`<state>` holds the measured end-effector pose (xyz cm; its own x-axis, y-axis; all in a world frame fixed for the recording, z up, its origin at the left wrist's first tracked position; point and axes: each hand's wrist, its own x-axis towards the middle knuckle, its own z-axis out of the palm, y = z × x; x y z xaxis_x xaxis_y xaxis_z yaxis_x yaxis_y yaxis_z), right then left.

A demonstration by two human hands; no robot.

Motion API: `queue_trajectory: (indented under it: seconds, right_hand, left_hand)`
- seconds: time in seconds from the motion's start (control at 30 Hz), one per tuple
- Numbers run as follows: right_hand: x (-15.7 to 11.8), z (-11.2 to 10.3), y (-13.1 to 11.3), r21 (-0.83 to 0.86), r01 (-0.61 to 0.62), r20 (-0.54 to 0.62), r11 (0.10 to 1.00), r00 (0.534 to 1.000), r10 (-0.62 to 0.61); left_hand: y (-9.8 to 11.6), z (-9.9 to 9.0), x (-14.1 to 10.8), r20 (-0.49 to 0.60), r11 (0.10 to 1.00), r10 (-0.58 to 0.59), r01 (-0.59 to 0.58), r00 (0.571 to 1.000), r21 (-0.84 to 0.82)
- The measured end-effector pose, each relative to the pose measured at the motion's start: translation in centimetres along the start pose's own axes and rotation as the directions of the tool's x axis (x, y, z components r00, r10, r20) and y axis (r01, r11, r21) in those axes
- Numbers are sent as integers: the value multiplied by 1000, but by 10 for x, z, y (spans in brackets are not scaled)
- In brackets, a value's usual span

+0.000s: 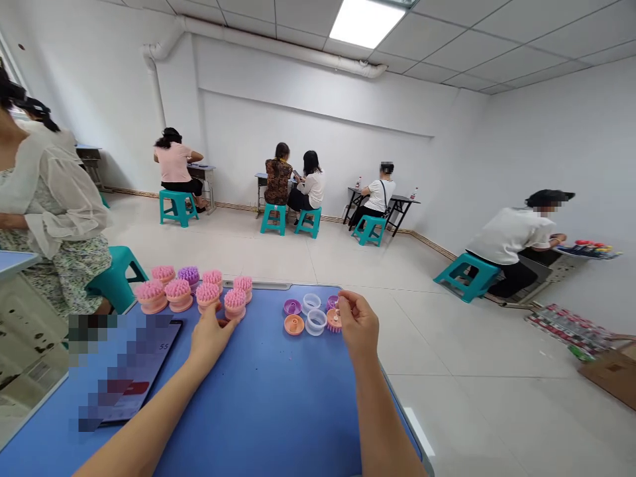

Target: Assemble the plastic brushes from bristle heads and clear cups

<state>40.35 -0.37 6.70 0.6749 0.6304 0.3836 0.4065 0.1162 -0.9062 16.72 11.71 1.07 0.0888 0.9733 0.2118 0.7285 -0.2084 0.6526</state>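
Several round pink brushes (152, 296) and one purple brush (189, 275) stand bristles up at the back left of the blue table (278, 397). My left hand (212, 334) has its thumb and fingers around the base of the front right pink brush (235, 303). To the right lie a purple disc (293, 307), an orange disc (294, 324) and two clear rings (316, 322). Over an orange piece with pink bristles (334, 320), my right hand (358, 321) is pinched; anything between its fingertips is too small to name.
A dark tablet or phone (144, 377) lies at the table's left. A person sits close by on the left, beside a teal stool (116, 275). Other people sit at desks along the walls. A cardboard box (613, 374) is on the floor at the right.
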Motion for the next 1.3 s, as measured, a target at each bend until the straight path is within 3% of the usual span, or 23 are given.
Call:
queue_trajectory:
  seconds: [0.1, 0.2, 0.4, 0.57, 0.73, 1.03, 1.17, 1.3]
  right_hand:
    - [10, -8, 7, -121, -85, -25, 989, 996, 83]
    - [18, -16, 17, -284, -139, 26, 949, 988, 153]
    - [25, -23, 36, -528, -153, 131, 835, 957, 258]
    - [25, -15, 47, -618, -110, 212, 779, 930, 300]
    - [24, -8, 52, -609, -92, 228, 788, 931, 285]
    - [22, -7, 48, -525, -142, 126, 839, 962, 241]
    - [23, -7, 34, -422, -108, 43, 900, 989, 139]
    - [22, -8, 21, -178, -50, -99, 983, 995, 33]
  left_hand:
    - [3, -7, -3, -127, 999, 45, -48, 991, -17]
    - [12, -10, -10, -174, 986, 141, -154, 975, -66]
    - [26, -5, -26, -86, 895, 400, -409, 912, -176]
    - [25, 4, -32, 15, 867, 464, -450, 886, -215]
    - [26, 12, -36, 88, 857, 489, -460, 868, -231]
    - [27, 16, -39, 143, 853, 511, -479, 848, -207]
    - [31, 22, -39, 132, 835, 542, -515, 830, -194]
    - [55, 36, -37, 145, 840, 542, -530, 828, -117]
